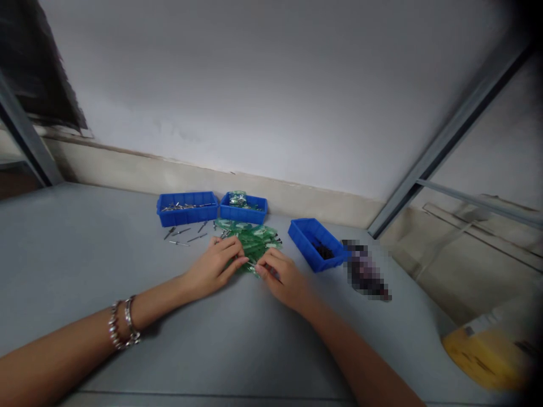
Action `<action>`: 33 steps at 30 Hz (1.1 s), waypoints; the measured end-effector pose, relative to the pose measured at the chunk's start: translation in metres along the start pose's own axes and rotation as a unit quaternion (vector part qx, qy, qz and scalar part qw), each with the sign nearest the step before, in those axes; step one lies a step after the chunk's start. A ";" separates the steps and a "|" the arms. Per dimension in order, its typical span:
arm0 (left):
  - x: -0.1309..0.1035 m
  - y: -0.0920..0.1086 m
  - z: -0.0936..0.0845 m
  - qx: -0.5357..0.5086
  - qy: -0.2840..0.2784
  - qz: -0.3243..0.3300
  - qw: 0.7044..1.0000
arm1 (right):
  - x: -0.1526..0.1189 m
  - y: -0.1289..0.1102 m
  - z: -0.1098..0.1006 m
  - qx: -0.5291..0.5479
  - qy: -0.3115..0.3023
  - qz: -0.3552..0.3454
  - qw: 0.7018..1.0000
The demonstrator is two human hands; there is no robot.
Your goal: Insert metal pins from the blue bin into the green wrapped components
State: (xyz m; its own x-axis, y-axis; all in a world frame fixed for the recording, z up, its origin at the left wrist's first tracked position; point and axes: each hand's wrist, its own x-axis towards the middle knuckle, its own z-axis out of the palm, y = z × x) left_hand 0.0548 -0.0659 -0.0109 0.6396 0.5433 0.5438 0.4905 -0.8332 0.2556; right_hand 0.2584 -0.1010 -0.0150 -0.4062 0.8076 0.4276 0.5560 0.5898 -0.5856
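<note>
My left hand [218, 264] and my right hand [283, 278] meet at the middle of the grey table, fingertips pinched close together. Between them is a small thin metal piece [251, 263], with an end at each hand's fingertips. Just beyond and partly under the fingers lies a pile of green plastic pieces [254, 237], some with dark tips. Several metal pins [197, 237] are scattered to the left of the pile. Bracelets circle my left wrist.
Behind stand a blue bin [186, 217] of metal pins and a blue bin [243, 215] of green pieces. A blue bin [311, 257] with dark parts is at right, beside a blurred dark object [367, 271]. A yellow container [483, 353] stands lower right.
</note>
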 end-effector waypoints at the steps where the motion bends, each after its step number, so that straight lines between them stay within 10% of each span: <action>1: 0.000 0.001 -0.001 -0.011 0.007 0.002 1.000 | 0.000 0.000 0.001 0.002 0.000 0.002 1.000; 33: -0.002 0.001 0.001 -0.006 0.044 0.022 0.999 | 0.002 0.003 0.001 0.035 0.013 -0.008 0.999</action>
State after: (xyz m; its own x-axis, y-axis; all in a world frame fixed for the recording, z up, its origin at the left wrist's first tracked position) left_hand 0.0544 -0.0675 -0.0124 0.6063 0.4952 0.6223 0.4551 -0.8577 0.2392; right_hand 0.2585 -0.0974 -0.0162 -0.3944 0.7983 0.4551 0.4975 0.6019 -0.6247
